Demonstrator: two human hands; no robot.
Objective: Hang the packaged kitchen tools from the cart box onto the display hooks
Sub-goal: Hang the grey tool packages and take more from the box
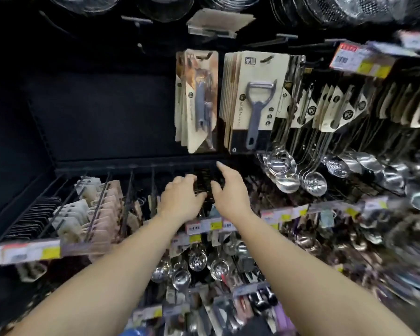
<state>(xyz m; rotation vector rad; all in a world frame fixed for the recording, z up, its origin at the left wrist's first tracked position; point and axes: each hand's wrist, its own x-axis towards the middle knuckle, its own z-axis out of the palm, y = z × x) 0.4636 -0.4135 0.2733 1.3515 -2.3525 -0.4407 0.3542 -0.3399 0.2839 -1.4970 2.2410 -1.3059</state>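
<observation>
Both my arms reach forward into the display. My left hand [183, 198] has its fingers curled around a dark packaged tool [204, 183] on a hook in the middle row. My right hand [230, 187] hovers just to the right with fingers spread and nothing in it. Above them hang stacks of carded peelers [254, 103] and a second carded stack [198, 103] on display hooks. The cart box is out of view.
Steel ladles and skimmers [289, 173] hang to the right. Pale carded packs [97, 207] and dark packs [34, 219] fill hooks on the left. Price tags [206, 225] line the rail below my wrists. More spoons [197, 260] hang lower down. Colanders sit on top.
</observation>
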